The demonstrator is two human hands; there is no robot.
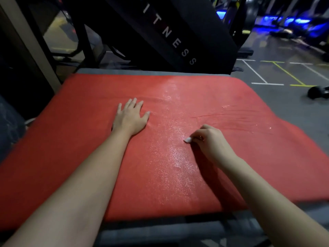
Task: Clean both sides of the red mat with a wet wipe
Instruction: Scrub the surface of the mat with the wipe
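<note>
The red mat (80,139) lies flat and fills most of the head view, with a wet, glistening band running down its middle. My left hand (130,116) rests palm down on the mat with its fingers spread. My right hand (208,139) is curled around a small bunched white wet wipe (187,140), only a tip of which shows, and presses it onto the mat beside the wet band. Faint creases cross the mat to the right of that hand.
A grey floor mat (160,232) lies under the red one. A black slanted machine panel (169,32) lettered "FITNESS" rises behind the far edge. A black dumbbell (318,92) lies on the marked gym floor at right. A dark object (10,125) sits at the left edge.
</note>
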